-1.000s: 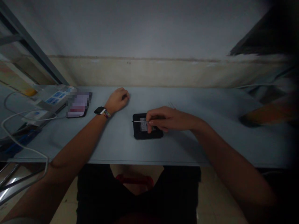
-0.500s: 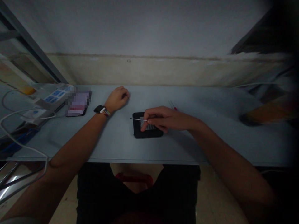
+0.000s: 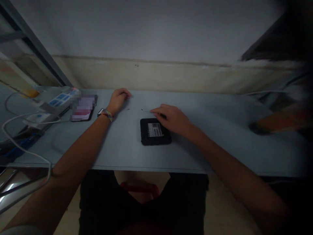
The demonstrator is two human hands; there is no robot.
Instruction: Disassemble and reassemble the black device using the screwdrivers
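Nearest, on the pale table (image 3: pixel 122 153), lay the black box (image 3: pixel 155 131), flat, label side up, its long axis running left to right; it sat about midway along the near half of the surface, untouched by either hand.

Just beyond its far right corner rested the right hand (image 3: pixel 172 120), palm down, fingers drawn together in a pinch on the thin tool (image 3: pixel 146 111); the tool's long axis ran almost left to right, its free tip pointing left and slightly away, past the far edge of the box and toward the left hand. Of the 2 hands the right was much the nearer to the box, which lay to its near left.

A tiny dark speck (image 3: pixel 128 109) sat on the table between the tool's tip and the left hand; what it was could not be told.

Farther off and to the left, the left hand (image 3: pixel 119 99) lay curled in a loose fist, knuckles up, a watch (image 3: pixel 103 113) on its wrist; whether anything lay inside it could not be seen. Left of that lay a phone (image 3: pixel 82 107) and a white block with blue buttons (image 3: pixel 57 99); behind everything stood the wall (image 3: pixel 156 32).
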